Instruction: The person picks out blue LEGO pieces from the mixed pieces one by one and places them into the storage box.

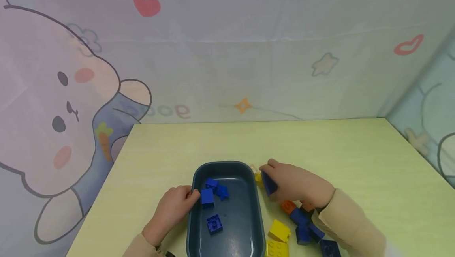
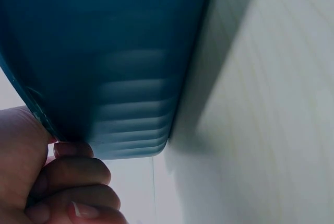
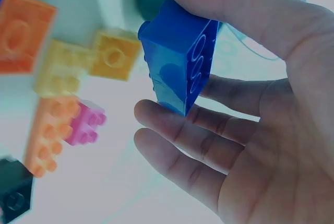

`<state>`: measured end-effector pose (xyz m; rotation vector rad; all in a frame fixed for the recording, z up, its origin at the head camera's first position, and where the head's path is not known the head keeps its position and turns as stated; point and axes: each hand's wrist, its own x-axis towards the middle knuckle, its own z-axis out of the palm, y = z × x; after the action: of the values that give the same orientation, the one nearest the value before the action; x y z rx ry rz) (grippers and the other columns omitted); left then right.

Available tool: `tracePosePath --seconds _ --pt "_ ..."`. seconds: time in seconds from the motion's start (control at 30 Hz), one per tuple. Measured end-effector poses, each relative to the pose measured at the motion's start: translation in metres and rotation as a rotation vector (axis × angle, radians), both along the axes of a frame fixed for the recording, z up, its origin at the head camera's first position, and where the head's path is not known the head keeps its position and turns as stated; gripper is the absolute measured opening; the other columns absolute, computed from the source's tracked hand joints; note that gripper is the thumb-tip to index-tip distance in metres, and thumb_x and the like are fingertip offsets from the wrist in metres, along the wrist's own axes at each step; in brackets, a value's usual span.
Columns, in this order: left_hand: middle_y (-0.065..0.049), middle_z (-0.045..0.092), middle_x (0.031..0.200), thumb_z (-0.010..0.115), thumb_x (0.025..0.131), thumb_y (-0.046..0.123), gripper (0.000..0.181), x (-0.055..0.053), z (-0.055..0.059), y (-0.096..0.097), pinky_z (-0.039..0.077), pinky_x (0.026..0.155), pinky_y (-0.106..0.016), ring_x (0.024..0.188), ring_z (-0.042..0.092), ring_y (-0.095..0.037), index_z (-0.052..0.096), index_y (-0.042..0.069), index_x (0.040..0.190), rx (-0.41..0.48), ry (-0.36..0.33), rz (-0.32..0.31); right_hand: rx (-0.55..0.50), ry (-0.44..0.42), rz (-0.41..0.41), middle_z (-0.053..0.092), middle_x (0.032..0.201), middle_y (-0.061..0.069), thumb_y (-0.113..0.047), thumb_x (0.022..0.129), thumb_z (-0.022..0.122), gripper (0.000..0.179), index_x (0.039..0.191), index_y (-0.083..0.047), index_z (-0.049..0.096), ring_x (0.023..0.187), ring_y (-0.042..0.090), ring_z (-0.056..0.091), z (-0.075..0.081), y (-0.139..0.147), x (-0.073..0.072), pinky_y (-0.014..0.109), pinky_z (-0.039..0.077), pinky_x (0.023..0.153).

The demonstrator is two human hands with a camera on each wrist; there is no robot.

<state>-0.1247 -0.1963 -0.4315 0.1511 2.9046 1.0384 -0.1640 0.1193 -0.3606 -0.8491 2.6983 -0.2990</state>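
Observation:
A dark teal tray (image 1: 234, 229) sits on the table with several blue toy bricks (image 1: 207, 197) in it, along with a blue star piece (image 1: 222, 192). My left hand (image 1: 174, 205) grips its left rim between thumb and curled fingers; the left wrist view shows the ribbed outer wall (image 2: 130, 104) beside the knuckles. Just right of the tray, my right hand (image 1: 298, 182) holds a blue building brick (image 3: 175, 59) by thumb and fingers. Its hollow underside with round tubes faces the palm. A small yellow piece (image 1: 258, 179) lies between that hand and the tray.
Right of the tray lie yellow bricks (image 1: 279, 231), more blue bricks (image 1: 300, 217) and an orange piece (image 1: 288, 206), partly under the right forearm. In the right wrist view, an orange brick (image 3: 49, 135) and a pink brick (image 3: 86, 125) lie beyond the fingers. A printed cloth (image 1: 249, 59) hangs behind the table.

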Motion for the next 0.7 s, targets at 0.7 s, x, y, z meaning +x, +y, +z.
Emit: tracePosePath --seconds 0.7 --pt "0.006 0.035 0.053 0.053 0.093 0.02 0.036 -0.001 -0.001 -0.001 0.026 0.046 -0.027 0.044 0.034 -0.012 0.04 0.015 0.06 -0.004 0.017 -0.009 0.001 0.08 0.069 0.055 0.122 0.013 -0.022 0.082 0.083 0.069 0.14 0.0 0.052 0.095 0.023 0.062 0.033 -0.032 -0.008 0.04 0.052 0.087"
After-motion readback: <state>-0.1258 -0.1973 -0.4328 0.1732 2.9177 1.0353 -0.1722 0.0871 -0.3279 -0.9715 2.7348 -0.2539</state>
